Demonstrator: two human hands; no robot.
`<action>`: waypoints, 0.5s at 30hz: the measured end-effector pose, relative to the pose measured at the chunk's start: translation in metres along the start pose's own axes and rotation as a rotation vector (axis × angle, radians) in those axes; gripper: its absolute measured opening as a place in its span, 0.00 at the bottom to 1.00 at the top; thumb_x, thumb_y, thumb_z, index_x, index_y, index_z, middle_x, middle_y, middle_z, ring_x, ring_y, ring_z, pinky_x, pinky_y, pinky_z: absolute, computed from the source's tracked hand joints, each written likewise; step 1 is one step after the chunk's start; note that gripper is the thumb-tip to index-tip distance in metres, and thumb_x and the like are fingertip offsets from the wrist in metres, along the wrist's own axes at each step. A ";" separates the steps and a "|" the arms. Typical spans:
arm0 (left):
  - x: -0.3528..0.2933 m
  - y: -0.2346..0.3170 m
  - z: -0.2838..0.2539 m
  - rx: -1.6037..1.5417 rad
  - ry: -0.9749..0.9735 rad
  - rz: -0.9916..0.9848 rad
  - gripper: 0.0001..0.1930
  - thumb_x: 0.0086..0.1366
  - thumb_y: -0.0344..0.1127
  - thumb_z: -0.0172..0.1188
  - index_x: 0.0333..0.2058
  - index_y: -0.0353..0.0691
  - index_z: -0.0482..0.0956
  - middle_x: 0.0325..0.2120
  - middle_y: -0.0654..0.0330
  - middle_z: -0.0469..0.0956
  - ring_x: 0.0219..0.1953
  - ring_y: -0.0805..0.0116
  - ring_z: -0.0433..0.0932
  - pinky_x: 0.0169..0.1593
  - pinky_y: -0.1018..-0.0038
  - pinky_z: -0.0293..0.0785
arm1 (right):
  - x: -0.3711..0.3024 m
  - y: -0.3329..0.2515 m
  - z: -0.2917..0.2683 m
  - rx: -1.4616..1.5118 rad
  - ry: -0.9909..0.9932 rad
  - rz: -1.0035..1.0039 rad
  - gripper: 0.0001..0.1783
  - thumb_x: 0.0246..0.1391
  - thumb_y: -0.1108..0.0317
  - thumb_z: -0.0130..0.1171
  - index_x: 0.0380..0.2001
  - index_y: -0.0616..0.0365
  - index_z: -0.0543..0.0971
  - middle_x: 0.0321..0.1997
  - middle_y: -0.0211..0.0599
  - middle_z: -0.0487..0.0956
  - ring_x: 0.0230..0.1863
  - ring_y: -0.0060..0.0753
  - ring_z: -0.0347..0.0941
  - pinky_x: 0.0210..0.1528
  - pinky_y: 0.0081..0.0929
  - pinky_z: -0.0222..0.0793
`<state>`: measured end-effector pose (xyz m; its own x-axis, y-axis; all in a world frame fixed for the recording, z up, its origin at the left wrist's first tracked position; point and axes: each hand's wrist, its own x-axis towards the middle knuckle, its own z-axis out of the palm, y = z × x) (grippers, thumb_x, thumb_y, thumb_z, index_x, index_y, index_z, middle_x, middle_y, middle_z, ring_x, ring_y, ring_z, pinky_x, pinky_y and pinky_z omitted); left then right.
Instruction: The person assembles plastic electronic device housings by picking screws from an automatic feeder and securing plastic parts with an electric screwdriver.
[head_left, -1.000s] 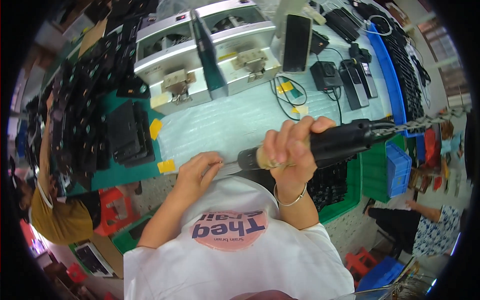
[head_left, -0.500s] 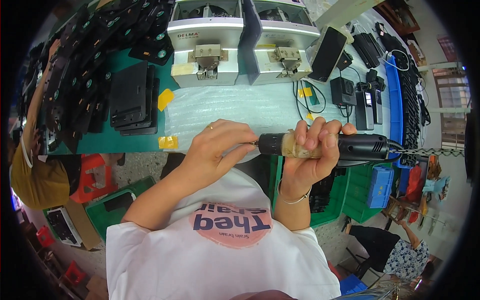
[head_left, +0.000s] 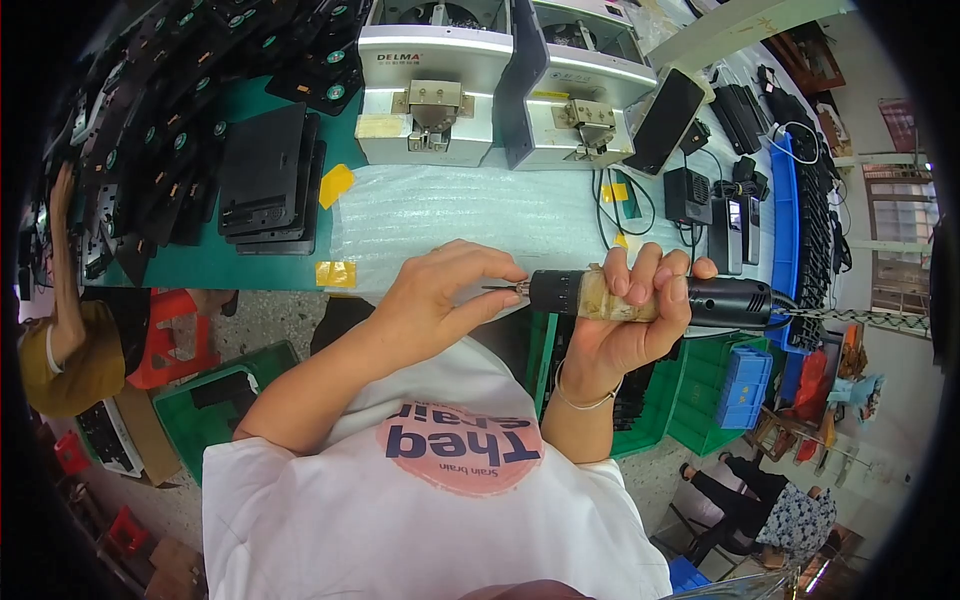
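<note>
A black electric screwdriver (head_left: 730, 303) lies sideways in front of my chest, its tip pointing left and its cord running off to the right. My right hand (head_left: 640, 310) is closed round its body, over a band of worn, yellowish tape. At the tip, the thumb and forefinger of my left hand (head_left: 425, 305) close on the thin metal bit (head_left: 498, 288). The bit's end pokes out to the left between those fingers. White foam sheet (head_left: 430, 215) covers the bench just beyond both hands.
Two silver screw-feeder machines (head_left: 425, 135) stand at the back of the bench. Black panels (head_left: 262, 170) are stacked left on the green mat. A phone (head_left: 668, 120), cables and a small black box (head_left: 687, 188) sit at right. Green crates (head_left: 215, 405) stand below. Two other people are nearby.
My left fingertips have spread slightly at the screwdriver's tip, and more of the bit shows. The screwdriver has shifted a little to the right. The person at left has moved an arm.
</note>
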<state>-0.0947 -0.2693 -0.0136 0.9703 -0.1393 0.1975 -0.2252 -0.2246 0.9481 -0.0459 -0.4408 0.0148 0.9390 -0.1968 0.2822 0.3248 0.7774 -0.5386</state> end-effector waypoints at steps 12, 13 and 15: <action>-0.013 -0.010 -0.017 0.020 0.208 0.006 0.11 0.55 0.26 0.65 0.38 0.37 0.80 0.37 0.55 0.81 0.42 0.63 0.79 0.46 0.73 0.73 | 0.021 -0.014 -0.012 -0.174 -0.025 -0.253 0.18 0.54 0.77 0.53 0.47 0.49 0.66 0.25 0.28 0.67 0.23 0.22 0.62 0.25 0.24 0.63; -0.013 -0.010 -0.017 0.025 0.202 0.016 0.11 0.55 0.26 0.65 0.38 0.37 0.80 0.37 0.55 0.81 0.42 0.63 0.79 0.46 0.73 0.73 | 0.027 -0.016 -0.010 -0.216 -0.039 -0.314 0.19 0.54 0.77 0.53 0.47 0.48 0.66 0.25 0.28 0.67 0.22 0.22 0.62 0.25 0.24 0.63; -0.010 -0.011 -0.016 0.129 0.180 0.037 0.12 0.55 0.27 0.66 0.39 0.38 0.80 0.37 0.55 0.80 0.41 0.61 0.79 0.46 0.71 0.73 | 0.041 -0.016 -0.008 -0.286 -0.050 -0.418 0.21 0.53 0.78 0.55 0.47 0.48 0.64 0.26 0.29 0.69 0.21 0.22 0.63 0.24 0.25 0.64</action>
<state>-0.1010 -0.2501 -0.0222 0.9585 0.0222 0.2842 -0.2595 -0.3452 0.9020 -0.0114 -0.4659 0.0290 0.7176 -0.4221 0.5540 0.6964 0.4425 -0.5650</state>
